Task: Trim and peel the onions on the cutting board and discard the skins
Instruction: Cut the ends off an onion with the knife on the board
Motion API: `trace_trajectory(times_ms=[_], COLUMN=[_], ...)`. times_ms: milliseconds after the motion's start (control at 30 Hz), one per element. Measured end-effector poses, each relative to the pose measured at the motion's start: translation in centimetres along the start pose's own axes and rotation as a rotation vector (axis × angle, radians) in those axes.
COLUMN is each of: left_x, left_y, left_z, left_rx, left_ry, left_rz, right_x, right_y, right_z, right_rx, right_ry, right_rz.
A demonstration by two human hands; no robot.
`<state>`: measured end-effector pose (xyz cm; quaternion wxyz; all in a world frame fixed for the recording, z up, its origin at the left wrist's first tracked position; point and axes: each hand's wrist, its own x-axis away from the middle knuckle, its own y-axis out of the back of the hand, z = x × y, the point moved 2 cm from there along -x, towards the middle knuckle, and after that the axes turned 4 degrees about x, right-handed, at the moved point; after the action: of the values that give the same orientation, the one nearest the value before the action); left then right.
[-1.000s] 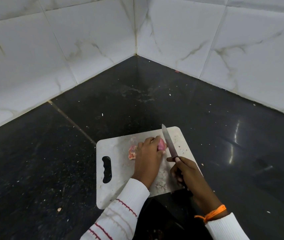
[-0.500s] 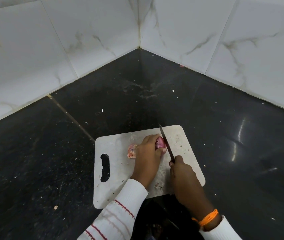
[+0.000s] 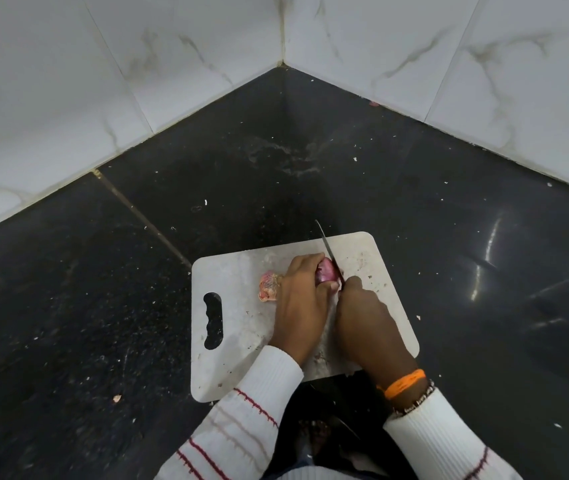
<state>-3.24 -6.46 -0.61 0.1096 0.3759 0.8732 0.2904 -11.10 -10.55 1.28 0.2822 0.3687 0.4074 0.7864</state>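
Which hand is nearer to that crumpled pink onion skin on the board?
Left. The left hand lies right beside the onion skin, gripping the onion; the right hand holds the knife farther right.

No text, label, brand, number or sign can be read anywhere here, whether on the board, the knife, the tiles or the sleeves.

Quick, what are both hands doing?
Left hand: holding the onion on the cutting board.
Right hand: gripping the knife.
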Motion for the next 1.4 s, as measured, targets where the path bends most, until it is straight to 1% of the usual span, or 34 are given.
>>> trace_trajectory(times_ms=[133, 267, 400, 533, 633, 767, 867, 967, 1133, 1267, 1400], left_x=[0.0, 0.1, -0.1, -0.1, -0.1, -0.3, 0.0, 0.1, 0.2, -0.5, 0.0], left_y=[0.2, 0.1, 0.2, 0.0, 0.0, -0.1, -0.1, -0.1, 0.4, 1.2, 1.0], left_z=[0.0, -0.1, -0.3, -0.2, -0.2, 0.0, 0.0, -0.3, 0.4, 0.8, 0.9], left_rx=[0.004, -0.025, 0.006, -0.017, -0.002, -0.016, 0.018, 0.031, 0.1, 0.158, 0.104], left_ry=[0.021, 0.013, 0.025, 0.03, 0.039, 0.045, 0.059, 0.033, 0.061, 0.139, 0.111], left_rz=[-0.006, 0.002, -0.009, -0.009, -0.017, -0.026, -0.025, -0.025, 0.034, 0.133, 0.198], right_x=[1.0, -0.1, 0.7, -0.3, 0.6, -0.9, 0.0, -0.6, -0.4, -1.0, -1.5], right_y=[-0.9, -0.6, -1.5, -1.5, -2.1, -2.2, -2.7, -2.9, -2.6, -1.2, -1.0], right_z=[-0.5, 0.1, -0.3, 0.0, -0.4, -0.1, -0.7, -1.0, -1.8, -3.0, -3.7], right_rx=[0.058, 0.026, 0.093, 0.027, 0.082, 0.047, 0.106, 0.093, 0.08, -0.037, -0.163], right_ry=[0.012, 0.005, 0.002, -0.041, -0.019, -0.013, 0.001, 0.0, 0.042, 0.018, 0.01], right_rz=[-0.002, -0.012, -0.027, -0.038, -0.038, -0.096, -0.087, -0.108, -0.058, -0.148, -0.182])
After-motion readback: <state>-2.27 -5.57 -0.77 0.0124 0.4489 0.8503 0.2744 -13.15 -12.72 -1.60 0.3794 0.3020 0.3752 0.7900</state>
